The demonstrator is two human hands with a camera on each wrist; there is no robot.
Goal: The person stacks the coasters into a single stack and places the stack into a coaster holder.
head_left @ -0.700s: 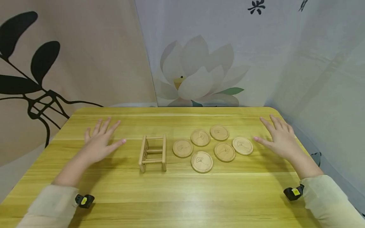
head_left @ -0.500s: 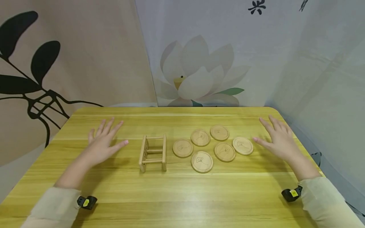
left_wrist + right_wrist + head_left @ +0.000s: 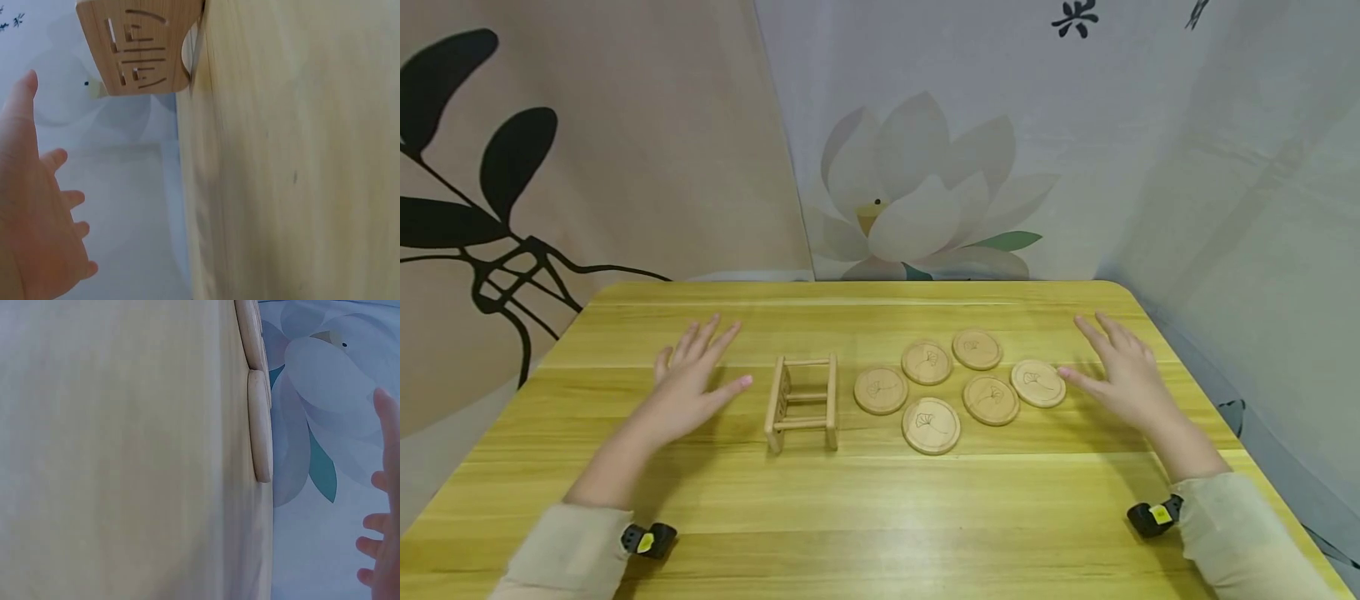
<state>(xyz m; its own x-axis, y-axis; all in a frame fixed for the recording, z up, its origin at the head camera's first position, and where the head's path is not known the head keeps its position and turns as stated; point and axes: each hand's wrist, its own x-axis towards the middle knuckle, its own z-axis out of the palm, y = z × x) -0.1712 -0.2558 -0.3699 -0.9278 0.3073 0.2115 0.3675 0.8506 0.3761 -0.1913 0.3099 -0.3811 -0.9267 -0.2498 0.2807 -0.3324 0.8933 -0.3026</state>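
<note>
My left hand [image 3: 688, 387] hovers over the table with its fingers spread, to the left of a small wooden rack [image 3: 805, 397] with round crossbars. In the left wrist view the rack's side panel [image 3: 140, 47] shows cut-out slots. Several round wooden coasters [image 3: 881, 391], each engraved with a ginkgo leaf, lie flat to the right of the rack. My right hand [image 3: 1127, 375], fingers also spread and holding nothing, hovers just right of the rightmost coaster [image 3: 1038, 383]. That coaster's edge [image 3: 260, 428] shows in the right wrist view.
The wooden table [image 3: 880, 517] has a yellowish striped grain. Behind it hangs a pale cloth [image 3: 700, 150] printed with leaves and a lotus flower. Its right edge slopes down beside the right arm.
Both hands have moved inward, the left one toward the rack and the right one slightly toward the coasters. The rack and coasters have stayed in place.
</note>
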